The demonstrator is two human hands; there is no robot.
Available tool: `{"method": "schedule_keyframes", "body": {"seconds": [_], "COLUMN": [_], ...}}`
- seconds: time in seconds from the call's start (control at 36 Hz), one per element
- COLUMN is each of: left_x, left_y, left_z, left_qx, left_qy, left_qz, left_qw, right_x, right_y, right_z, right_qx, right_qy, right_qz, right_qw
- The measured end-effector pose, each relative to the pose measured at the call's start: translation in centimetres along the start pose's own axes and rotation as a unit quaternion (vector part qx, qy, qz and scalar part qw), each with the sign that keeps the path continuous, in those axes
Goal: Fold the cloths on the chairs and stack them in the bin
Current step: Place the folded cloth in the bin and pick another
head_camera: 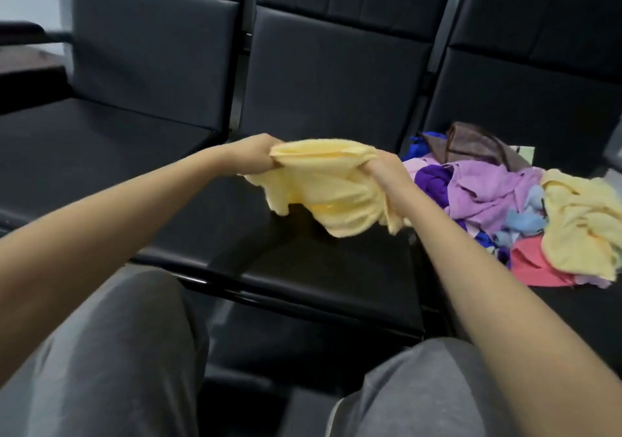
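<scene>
A pale yellow cloth (323,191) hangs crumpled in the air above the middle black chair seat (303,268). My left hand (255,154) grips its upper left edge and my right hand (387,171) grips its upper right edge, the cloth sagging between and below them. A heap of cloths (505,208) lies on the right chair seat: lilac, purple, blue, light blue, pink, brown and another yellow cloth (579,224). No bin is in view.
Three black padded chairs stand in a row with upright backs. The left chair seat (84,144) carries nothing. A dark armrest (23,29) juts out at the far left. My knees in grey trousers (111,362) fill the foreground.
</scene>
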State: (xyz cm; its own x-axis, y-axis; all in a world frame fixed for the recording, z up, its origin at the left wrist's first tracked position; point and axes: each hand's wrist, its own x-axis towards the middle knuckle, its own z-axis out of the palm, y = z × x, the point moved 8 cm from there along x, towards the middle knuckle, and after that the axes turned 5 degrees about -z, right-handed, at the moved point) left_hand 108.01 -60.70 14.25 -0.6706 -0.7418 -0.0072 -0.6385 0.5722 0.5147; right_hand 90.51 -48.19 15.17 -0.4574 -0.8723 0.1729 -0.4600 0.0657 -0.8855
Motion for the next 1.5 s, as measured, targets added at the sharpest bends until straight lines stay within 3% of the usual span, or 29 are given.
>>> {"method": "schedule_keyframes", "body": {"seconds": [0.06, 0.14, 0.25, 0.28, 0.33, 0.42, 0.47, 0.53, 0.58, 0.64, 0.67, 0.72, 0.78, 0.83, 0.92, 1.0, 1.11, 1.19, 1.25, 1.28, 1.33, 1.36, 1.42, 1.5], "left_x": [-0.4, -0.8, -2.5, -2.9, -3.1, -3.6, -4.0, -4.4, -4.9, -4.7, -4.0, -0.6, 4.0, 6.7, 7.3, 6.2, 3.2, 1.1, 0.8, 0.8, 0.5, -0.1, -2.1, -4.2], "left_y": [0.3, 1.0, 1.6, 1.5, 1.1, 0.4, -0.3, -0.9, -1.5, -1.6, -1.6, -1.5, -0.6, 1.7, 5.8, 8.3, 10.0, 9.8, 9.0, 8.6, 7.7, 6.9, 4.8, 2.5], "left_z": [-2.1, -2.3, -0.8, -0.3, 0.8, 2.6, 3.5, 4.3, 5.2, 5.6, 5.5, 3.9, -0.7, -7.0, -14.7, -19.7, -22.2, -21.3, -20.0, -18.9, -15.8, -13.9, -10.4, -6.5], "left_qx": [-0.126, -0.178, -0.045, 0.016, 0.126, 0.128, 0.046, -0.017, -0.038, -0.027, -0.019, -0.021, -0.023, -0.042, -0.112, -0.134, -0.12, -0.086, -0.078, -0.073, 0.001, 0.055, 0.149, 0.173], "left_qy": [0.015, -0.076, -0.265, -0.297, -0.336, -0.417, -0.478, -0.525, -0.57, -0.581, -0.559, -0.43, -0.203, 0.025, 0.214, 0.327, 0.427, 0.451, 0.392, 0.325, 0.126, 0.016, -0.171, -0.337], "left_qz": [0.009, 0.026, -0.009, -0.019, -0.021, -0.011, -0.023, -0.04, -0.061, -0.082, -0.097, -0.118, -0.11, -0.074, -0.012, 0.035, 0.098, 0.135, 0.134, 0.128, 0.095, 0.069, 0.003, -0.047], "left_qw": [0.992, 0.981, 0.963, 0.955, 0.933, 0.9, 0.877, 0.85, 0.819, 0.809, 0.823, 0.895, 0.973, 0.996, 0.97, 0.935, 0.891, 0.878, 0.907, 0.934, 0.987, 0.996, 0.974, 0.924], "right_x": [0.2, 0.2, 0.3, 0.0, -0.6, -1.6, -3.3, -4.9, -5.4, -5.0, -4.4, -1.5, 3.4, 7.5, 9.7, 9.4, 7.5, 6.4, 5.9, 5.6, 5.4, 5.0, 3.6, 0.0], "right_y": [-1.8, -1.9, -1.9, -1.8, -1.6, 0.1, 1.9, 3.2, 3.8, 3.7, 3.5, 2.5, -0.5, -5.3, -11.5, -16.0, -19.2, -18.8, -17.9, -17.2, -15.0, -13.3, -9.0, -3.7], "right_z": [-0.2, -0.7, -1.9, -2.0, -1.7, -1.1, -0.4, 0.2, 0.4, 0.4, 0.2, -0.5, -1.8, -3.9, -7.5, -9.6, -11.2, -10.7, -10.2, -9.9, -9.2, -8.6, -7.2, -4.8], "right_qx": [-0.162, -0.407, -0.564, -0.565, -0.509, -0.335, -0.249, -0.253, -0.285, -0.312, -0.328, -0.379, -0.464, -0.492, -0.443, -0.419, -0.427, -0.484, -0.497, -0.486, -0.443, -0.437, -0.428, -0.389], "right_qy": [-0.119, -0.245, -0.28, -0.294, -0.315, -0.365, -0.454, -0.537, -0.568, -0.571, -0.554, -0.466, -0.312, -0.108, 0.118, 0.215, 0.28, 0.237, 0.18, 0.138, 0.015, -0.065, -0.23, -0.408], "right_qz": [-0.054, -0.033, 0.008, 0.019, 0.033, 0.107, 0.194, 0.245, 0.262, 0.27, 0.268, 0.238, 0.12, -0.02, -0.103, -0.157, -0.246, -0.275, -0.282, -0.28, -0.234, -0.184, -0.04, 0.131], "right_qw": [0.978, 0.879, 0.777, 0.771, 0.801, 0.862, 0.833, 0.767, 0.726, 0.71, 0.716, 0.763, 0.821, 0.864, 0.883, 0.868, 0.824, 0.796, 0.801, 0.816, 0.865, 0.878, 0.873, 0.815]}}
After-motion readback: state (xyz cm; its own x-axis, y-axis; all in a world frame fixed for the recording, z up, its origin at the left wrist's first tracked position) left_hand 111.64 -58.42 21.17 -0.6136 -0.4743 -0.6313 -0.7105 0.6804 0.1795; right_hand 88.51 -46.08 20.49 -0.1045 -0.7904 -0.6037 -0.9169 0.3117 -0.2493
